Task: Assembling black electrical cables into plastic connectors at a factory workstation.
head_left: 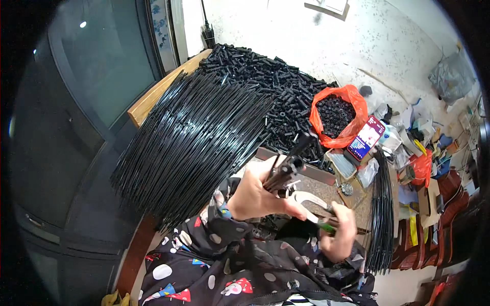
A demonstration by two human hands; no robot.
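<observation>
L hand (258, 196) is closed around a small bunch of thin black rods (287, 166), fingers wrapped tight at the lower end w/ the thumb pointing toward 3 o'clock, rod tips sticking out of the fist toward 1 o'clock. R hand (339, 232), at about 4 o'clock from the L, is clenched on the green-gripped handles of pliers (311, 204), whose metal jaws reach toward 10 o'clock & sit just beside the rod ends under the L thumb. Big fan of long black rods (189, 137) lies at 10 o'clock from the hands; heap of short black tubes (270, 81) at 12; orange bag (339, 115) at 1.
</observation>
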